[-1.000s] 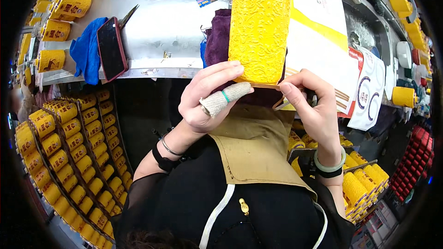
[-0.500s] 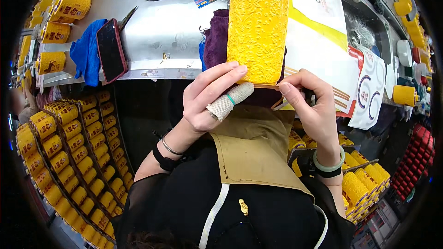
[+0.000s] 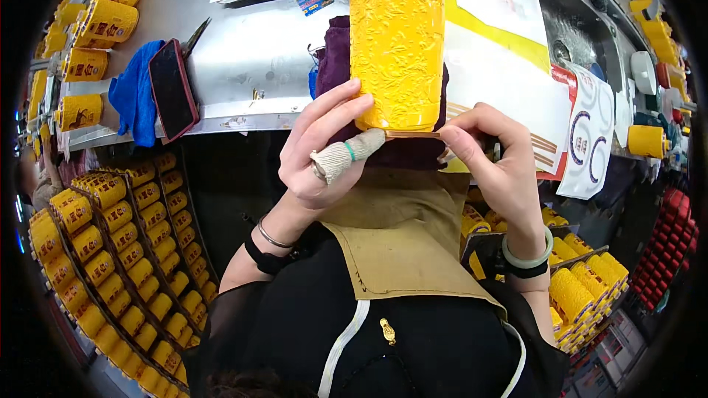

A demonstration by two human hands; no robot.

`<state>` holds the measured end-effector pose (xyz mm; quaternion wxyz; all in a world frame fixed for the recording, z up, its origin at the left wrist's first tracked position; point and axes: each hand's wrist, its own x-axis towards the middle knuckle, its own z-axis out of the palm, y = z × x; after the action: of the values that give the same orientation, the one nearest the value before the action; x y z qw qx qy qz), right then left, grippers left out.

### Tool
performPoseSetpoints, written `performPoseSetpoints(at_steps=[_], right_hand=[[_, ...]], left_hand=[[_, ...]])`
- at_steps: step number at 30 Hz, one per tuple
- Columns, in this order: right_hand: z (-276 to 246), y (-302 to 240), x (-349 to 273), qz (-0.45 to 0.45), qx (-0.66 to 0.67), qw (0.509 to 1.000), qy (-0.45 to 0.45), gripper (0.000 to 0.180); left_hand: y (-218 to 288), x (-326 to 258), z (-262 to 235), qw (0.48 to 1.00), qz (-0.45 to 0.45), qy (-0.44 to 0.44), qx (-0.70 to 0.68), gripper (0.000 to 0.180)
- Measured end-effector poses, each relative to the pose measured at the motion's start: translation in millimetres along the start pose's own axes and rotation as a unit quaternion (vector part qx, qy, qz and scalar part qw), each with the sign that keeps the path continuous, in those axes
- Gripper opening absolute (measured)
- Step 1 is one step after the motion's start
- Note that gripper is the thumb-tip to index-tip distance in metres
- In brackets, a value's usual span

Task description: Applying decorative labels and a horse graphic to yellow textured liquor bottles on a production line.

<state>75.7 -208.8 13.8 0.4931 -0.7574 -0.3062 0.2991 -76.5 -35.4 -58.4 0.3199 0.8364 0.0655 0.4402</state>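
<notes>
A yellow embossed bottle (image 3: 397,44) lies on a dark purple cloth (image 3: 337,59), its base toward me. Along the base edge runs a thin copper-brown strip (image 3: 413,134). My left hand (image 3: 321,151) is closed at the base's left corner: its fingers press on the bottle's side, while the thumb, in a white cloth cover with a green band, presses at the strip. At the right corner, my right hand (image 3: 498,151) pinches the strip's other end between thumb and forefinger. Its remaining fingers are curled and partly hidden.
A phone (image 3: 174,90) rests on a blue cloth (image 3: 136,92) at left, beside dark scissors or tweezers. More brown strips (image 3: 542,149) lie on white paper at right. Racks of yellow bottles (image 3: 133,250) stand low on the left, and more bottles (image 3: 579,295) at lower right.
The view has shifted a little. My left fingers and thumb have slid slightly left along the base, baring more of the strip. My right hand keeps its pinch.
</notes>
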Motion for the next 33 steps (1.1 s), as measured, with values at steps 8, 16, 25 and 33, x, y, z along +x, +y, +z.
performPoseSetpoints(at_steps=[8,16,25,33], right_hand=[[-8,6,0,0.001,-0.023,1.000,0.009,0.016],[-6,3,1,-0.015,-0.038,0.999,0.014,0.016],[-10,5,-3,-0.016,-0.051,0.998,0.017,0.014],[-9,-5,-4,-0.012,-0.028,1.000,0.007,0.015]], left_hand=[[14,13,1,0.990,0.090,-0.060,0.090,0.019],[4,-3,9,0.995,-0.064,0.041,-0.060,0.026],[10,11,9,0.998,0.069,-0.006,0.011,0.030],[7,-6,11,0.974,-0.164,0.055,-0.146,0.030]])
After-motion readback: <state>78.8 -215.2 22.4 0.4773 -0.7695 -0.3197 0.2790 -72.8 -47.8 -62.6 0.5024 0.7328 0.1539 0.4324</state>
